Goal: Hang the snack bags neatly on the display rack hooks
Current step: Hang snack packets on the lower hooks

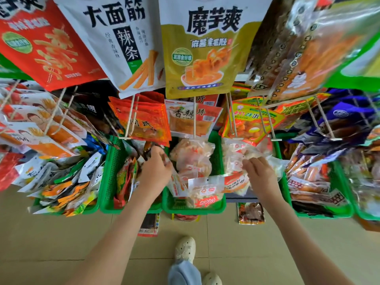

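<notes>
Tiled floor [61,233] nearest: 2 pale shoes [185,248], 2 loose packets [251,213] lying just on the near side of the green baskets [195,210]. Left hand [157,169] sits over the wall between 2 baskets, fingers curled among packets; can't tell what it grips. Right hand [260,175] has its fingers curled on a clear snack bag [236,157] just right of the middle basket, holding it. More clear bags [193,159] are piled in that basket. Beyond, white rack hooks [194,116] carry small bags [144,120]. Farthest, large bags [205,58] hang in a row: red, white, olive.
</notes>
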Demonstrator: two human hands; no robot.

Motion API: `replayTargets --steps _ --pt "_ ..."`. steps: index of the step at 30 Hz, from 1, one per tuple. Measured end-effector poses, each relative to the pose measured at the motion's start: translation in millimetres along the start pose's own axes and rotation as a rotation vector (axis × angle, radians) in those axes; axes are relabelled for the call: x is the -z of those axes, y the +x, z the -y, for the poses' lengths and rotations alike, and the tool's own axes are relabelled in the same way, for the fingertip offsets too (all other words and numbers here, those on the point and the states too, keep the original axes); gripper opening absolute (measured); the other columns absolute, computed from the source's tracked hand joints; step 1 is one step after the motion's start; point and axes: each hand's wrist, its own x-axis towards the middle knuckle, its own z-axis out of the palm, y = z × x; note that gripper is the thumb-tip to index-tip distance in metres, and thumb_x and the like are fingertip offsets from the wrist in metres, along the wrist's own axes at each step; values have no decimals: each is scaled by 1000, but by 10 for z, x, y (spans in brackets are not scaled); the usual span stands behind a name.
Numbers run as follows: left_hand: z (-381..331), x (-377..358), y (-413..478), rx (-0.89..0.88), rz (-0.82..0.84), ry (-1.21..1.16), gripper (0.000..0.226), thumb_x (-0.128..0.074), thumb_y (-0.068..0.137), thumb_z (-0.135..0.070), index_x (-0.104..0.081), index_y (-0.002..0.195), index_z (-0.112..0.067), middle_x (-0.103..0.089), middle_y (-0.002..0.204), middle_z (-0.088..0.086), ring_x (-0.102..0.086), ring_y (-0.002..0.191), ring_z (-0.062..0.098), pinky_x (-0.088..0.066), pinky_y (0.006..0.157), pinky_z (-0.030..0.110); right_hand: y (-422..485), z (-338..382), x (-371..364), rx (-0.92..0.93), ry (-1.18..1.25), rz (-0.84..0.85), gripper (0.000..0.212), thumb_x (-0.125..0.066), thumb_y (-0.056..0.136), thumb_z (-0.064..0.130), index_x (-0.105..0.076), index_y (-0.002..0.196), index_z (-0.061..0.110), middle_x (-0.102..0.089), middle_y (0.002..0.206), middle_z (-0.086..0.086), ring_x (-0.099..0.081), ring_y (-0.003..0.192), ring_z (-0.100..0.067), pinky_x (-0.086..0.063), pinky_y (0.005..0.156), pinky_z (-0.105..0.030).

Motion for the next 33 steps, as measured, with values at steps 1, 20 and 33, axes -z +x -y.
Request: replayTargets --steps 1,20,33 --pt "-30 -31 -11 2 0 -78 31 -53 93 -15 -37 119 -18 -58 72 8 -48 46 18 -30 38 25 -5 14 18 20 -15 17 20 -54 92 9 -59 76 -1 -44 71 0 -48 66 -24 -28 60 -23" --pt "-546 -11 192 254 306 -696 22 -54 91 -8 -64 110 -3 -64 116 14 -61 105 24 -51 91 33 79 474 -329 107 -32 325 18 -49 92 4 -65 99 -1 -51 84 -10 -51 78 -24 -31 61 -15" --pt "-293 -106 357 -455 -105 275 23 -49 95 -30 -63 77 -28 -52 67 -16 -53 82 11 -10 70 30 262 284 -216 -167 31 389 18 -58 90 21 -58 88 3 -50 72 -9 -41 59 -14 -31 44 -11"
